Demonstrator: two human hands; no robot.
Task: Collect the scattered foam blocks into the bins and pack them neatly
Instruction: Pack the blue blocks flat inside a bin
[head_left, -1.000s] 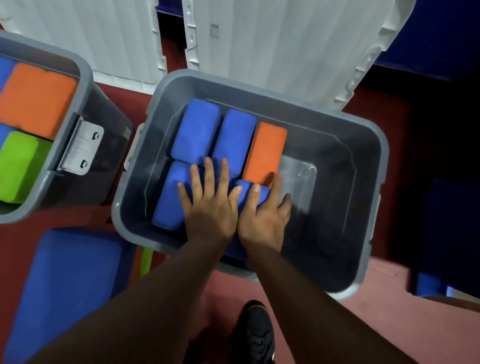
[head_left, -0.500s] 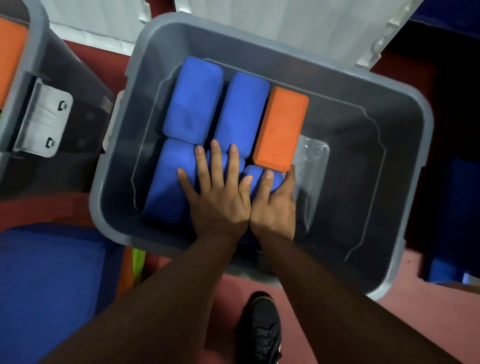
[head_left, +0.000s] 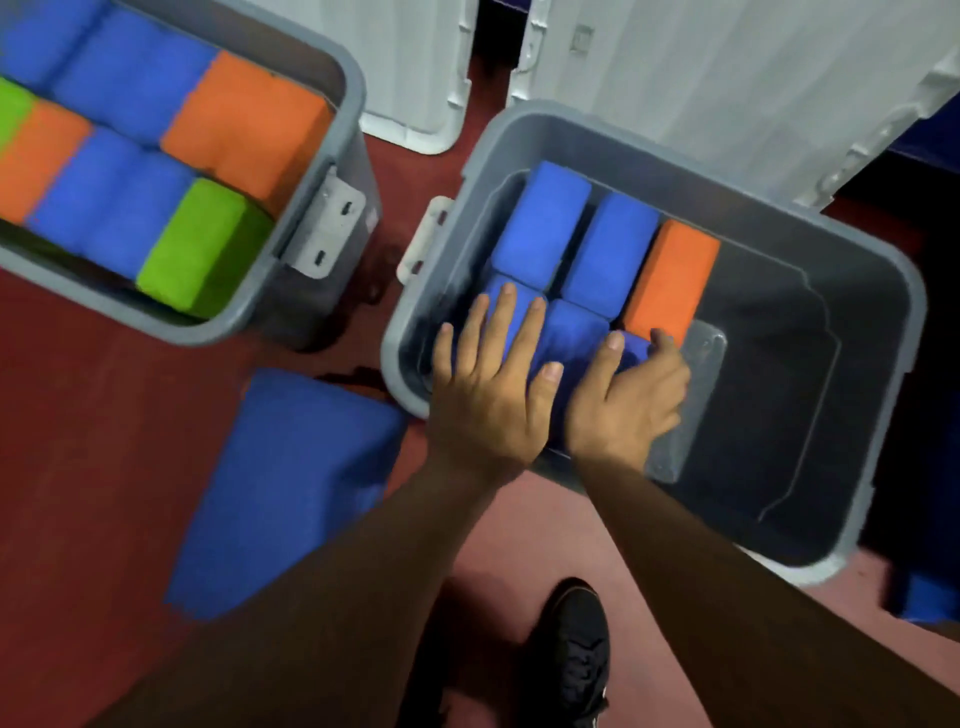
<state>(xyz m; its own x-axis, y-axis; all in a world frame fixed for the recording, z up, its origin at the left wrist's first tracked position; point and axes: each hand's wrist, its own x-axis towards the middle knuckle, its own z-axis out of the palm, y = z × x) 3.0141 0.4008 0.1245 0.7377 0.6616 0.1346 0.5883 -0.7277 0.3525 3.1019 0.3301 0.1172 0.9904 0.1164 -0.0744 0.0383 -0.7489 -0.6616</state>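
Since half a second ago my left hand (head_left: 488, 387) has slid leftward. Its fingers (head_left: 501, 322) lie straight and spread, pressing the near blue blocks (head_left: 574, 325) in the right bin (head_left: 891, 291). My right hand (head_left: 626, 402) curls round the end blue block (head_left: 635, 349), which touches the orange block (head_left: 670, 275). A large blue block (head_left: 291, 483) lies on the floor, near the left bin (head_left: 345, 150).

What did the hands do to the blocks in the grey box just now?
The left hand slid left across the near blue blocks, fingers still flat and spread. The right hand drew apart from it, and its fingers now curl over the end blue block beside the orange block. The back blue blocks, the orange block and the bin stayed put.
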